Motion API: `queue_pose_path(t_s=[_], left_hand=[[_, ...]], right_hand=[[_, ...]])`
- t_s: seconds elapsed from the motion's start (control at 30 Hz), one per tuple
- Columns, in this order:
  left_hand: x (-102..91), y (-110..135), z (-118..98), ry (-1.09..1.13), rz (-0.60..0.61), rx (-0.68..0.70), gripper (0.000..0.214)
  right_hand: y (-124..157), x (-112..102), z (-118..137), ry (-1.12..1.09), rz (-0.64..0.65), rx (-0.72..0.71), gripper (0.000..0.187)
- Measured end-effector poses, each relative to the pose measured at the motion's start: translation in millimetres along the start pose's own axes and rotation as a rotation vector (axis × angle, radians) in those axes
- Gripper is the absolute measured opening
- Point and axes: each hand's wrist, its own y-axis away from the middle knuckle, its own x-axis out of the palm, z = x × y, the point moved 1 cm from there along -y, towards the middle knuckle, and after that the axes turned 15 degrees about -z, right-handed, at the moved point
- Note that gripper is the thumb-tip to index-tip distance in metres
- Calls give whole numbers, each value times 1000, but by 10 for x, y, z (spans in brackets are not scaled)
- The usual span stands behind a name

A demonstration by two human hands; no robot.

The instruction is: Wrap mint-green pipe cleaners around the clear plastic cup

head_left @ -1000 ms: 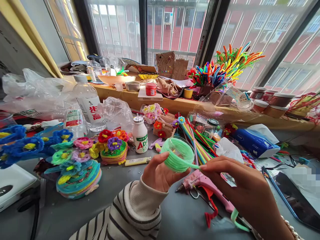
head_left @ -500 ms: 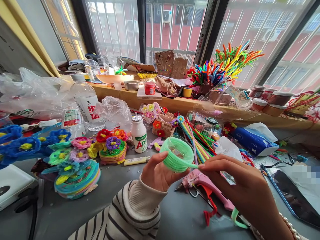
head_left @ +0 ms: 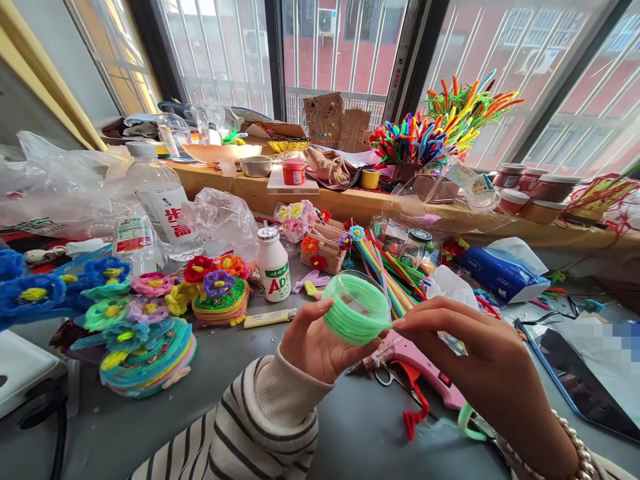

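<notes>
Well, from far away I see my left hand hold the clear cup above the gray table. My right hand pinches the fuzzy green strip wrapped around the cup.

One view only, taken from a head-worn camera. The scene is viewed from above the near edge of the table, with the lens faced forward and tilted down. The left hand and right hand are framed at close range over the near half. Beyond the far edge, the sill and barred windows are taken in at greater distance.
</notes>
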Motion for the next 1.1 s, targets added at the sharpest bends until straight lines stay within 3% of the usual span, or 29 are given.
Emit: queue_pose_path(t_s=[0.37, 0.57, 0.9, 1.1], left_hand=[[20, -9, 9, 16, -59, -56, 34], [29, -2, 6, -23, -78, -78, 43], [49, 40, 16, 22, 192, -102, 36], [82, 58, 11, 26, 197, -136, 37]], right_hand=[[6, 12, -120, 2, 12, -1, 13], [-13, 5, -80, 11, 36, 30, 7], [-49, -65, 22, -131, 68, 197, 12], [-45, -86, 55, -152, 84, 261, 15]])
